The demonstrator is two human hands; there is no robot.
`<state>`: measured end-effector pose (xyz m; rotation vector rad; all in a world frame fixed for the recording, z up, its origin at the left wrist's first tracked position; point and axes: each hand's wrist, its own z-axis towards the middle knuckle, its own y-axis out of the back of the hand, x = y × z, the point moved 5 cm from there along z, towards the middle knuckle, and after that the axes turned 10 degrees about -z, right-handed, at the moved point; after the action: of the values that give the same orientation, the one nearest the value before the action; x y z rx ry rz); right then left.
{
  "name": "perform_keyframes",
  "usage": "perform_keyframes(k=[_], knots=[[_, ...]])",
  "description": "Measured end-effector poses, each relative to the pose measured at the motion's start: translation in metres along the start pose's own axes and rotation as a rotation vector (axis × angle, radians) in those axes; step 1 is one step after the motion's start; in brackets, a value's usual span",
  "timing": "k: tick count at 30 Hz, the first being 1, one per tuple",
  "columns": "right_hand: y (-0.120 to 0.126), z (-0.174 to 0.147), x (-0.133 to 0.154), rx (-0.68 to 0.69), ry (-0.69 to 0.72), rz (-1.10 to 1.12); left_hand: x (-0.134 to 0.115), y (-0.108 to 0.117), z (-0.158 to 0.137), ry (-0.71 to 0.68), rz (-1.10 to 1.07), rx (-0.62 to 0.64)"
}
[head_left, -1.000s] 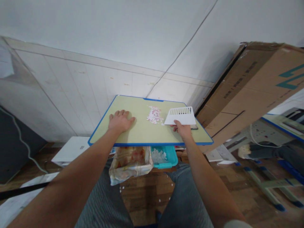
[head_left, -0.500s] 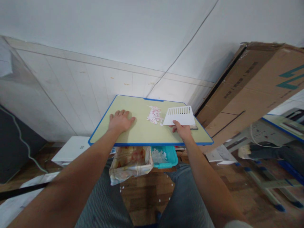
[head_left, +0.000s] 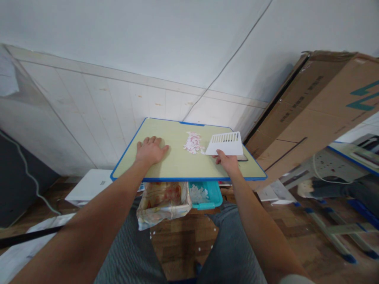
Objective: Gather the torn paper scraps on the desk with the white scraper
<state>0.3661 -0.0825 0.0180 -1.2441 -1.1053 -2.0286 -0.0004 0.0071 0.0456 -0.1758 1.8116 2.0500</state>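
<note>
On the desk top (head_left: pixel 170 167), pale green with a blue edge, my left hand (head_left: pixel 151 150) lies flat, fingers spread, holding nothing. At the right, my right hand (head_left: pixel 226 161) pinches the near edge of a flat white slotted plate (head_left: pixel 225 148), thumb on top and fingers underneath. A row of slots runs along the plate's far side. Just left of the plate's edge lies a pile of small white and pinkish paper scraps (head_left: pixel 193 142). Something thin with a dark edge (head_left: pixel 242 158) shows from under the plate; most of it is hidden.
Below the desk's front edge hang a bag-lined bin (head_left: pixel 166 213) and a turquoise tray (head_left: pixel 214 193) with clear pieces inside. A large cardboard box (head_left: pixel 319 102) leans at the right. A white box (head_left: pixel 85 185) stands at the left. Another person's leg (head_left: pixel 331 189) shows far right.
The white slotted plate has shifted very slightly right, away from the scraps, in my right hand. My left hand stays in place on the desk.
</note>
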Motion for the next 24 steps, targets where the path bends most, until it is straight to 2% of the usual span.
perform_keyframes(k=[20, 24], knots=[[0.0039, -0.0023, 0.0000, -0.054, -0.033, 0.050, 0.0013, -0.0012, 0.0002, -0.001, 0.003, -0.016], [0.0014, -0.0027, 0.0008, -0.002, -0.029, 0.061, 0.0017, -0.0014, 0.0012, -0.006, -0.008, -0.013]])
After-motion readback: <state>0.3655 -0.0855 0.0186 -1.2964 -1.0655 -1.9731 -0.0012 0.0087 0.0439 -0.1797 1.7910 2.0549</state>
